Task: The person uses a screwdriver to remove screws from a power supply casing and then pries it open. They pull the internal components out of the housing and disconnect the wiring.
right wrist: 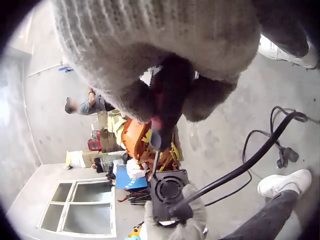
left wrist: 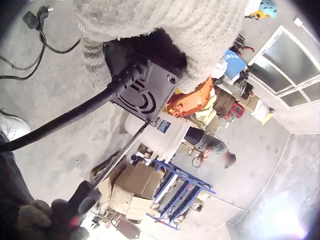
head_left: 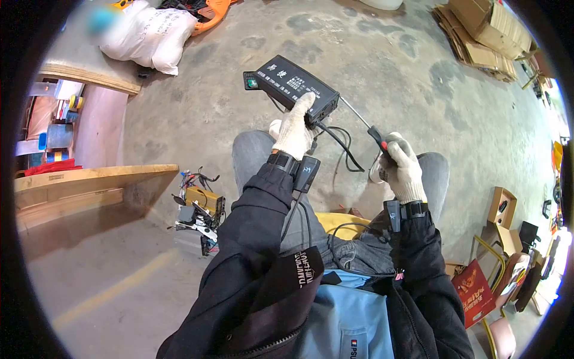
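A black charger (head_left: 287, 78) with white lettering is gripped by my gloved left hand (head_left: 294, 128), its thumb lying over the top face. The end with the fan grille (left wrist: 140, 97) and a thick black cord (left wrist: 75, 117) points toward my right side. My gloved right hand (head_left: 403, 167) holds a screwdriver (head_left: 378, 137) by its black and red handle. In the left wrist view the screwdriver's metal shaft (left wrist: 120, 159) reaches a corner of the grille end, with its tip right at that corner. A small green-lit part (head_left: 252, 82) shows at the charger's far end.
Loose electronic parts (head_left: 202, 209) lie on the floor at left beside a wooden shelf (head_left: 95, 173). A white sack (head_left: 149, 36) sits at upper left, flattened cardboard (head_left: 487, 36) at upper right. Another person (left wrist: 212, 145) is in the background. The cord's plug (right wrist: 286, 156) hangs near my shoe.
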A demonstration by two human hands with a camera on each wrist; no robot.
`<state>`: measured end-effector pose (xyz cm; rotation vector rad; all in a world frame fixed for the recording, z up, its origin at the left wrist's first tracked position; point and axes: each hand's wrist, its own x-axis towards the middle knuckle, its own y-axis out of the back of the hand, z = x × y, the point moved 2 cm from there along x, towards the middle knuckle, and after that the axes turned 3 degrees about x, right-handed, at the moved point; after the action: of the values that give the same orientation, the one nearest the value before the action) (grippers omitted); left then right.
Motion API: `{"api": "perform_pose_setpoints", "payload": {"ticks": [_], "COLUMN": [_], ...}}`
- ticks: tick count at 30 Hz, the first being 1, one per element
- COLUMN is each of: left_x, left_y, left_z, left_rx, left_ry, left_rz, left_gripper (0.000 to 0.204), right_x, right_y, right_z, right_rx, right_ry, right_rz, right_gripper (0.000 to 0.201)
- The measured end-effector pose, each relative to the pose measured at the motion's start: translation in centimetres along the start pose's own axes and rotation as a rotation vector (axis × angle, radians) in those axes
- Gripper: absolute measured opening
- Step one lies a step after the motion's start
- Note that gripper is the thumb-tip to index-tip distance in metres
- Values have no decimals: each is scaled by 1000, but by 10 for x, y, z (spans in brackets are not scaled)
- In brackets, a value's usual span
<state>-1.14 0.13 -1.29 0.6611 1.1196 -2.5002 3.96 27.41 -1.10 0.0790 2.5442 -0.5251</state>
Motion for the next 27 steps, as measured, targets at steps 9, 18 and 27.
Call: {"api": "perform_pose_setpoints", "payload": {"ticks": [9, 18, 27], "left_x": [-1, 3, 4], "left_y": [3, 5, 3], "left_z": [1, -2, -2], "left_rx": [113, 94, 75], "left_ry": [-33, -54, -29], "left_rz": [-18, -44, -2], "left_gripper": [38, 38, 40], "right_x": [-7, 0, -6], "right_y": [-7, 3, -3], "right_z": [-11, -8, -9], "right_rx": [166, 154, 98], "right_ry": [-232, 104, -217], "right_rz": [74, 11, 66], "right_gripper": [31, 37, 54]}}
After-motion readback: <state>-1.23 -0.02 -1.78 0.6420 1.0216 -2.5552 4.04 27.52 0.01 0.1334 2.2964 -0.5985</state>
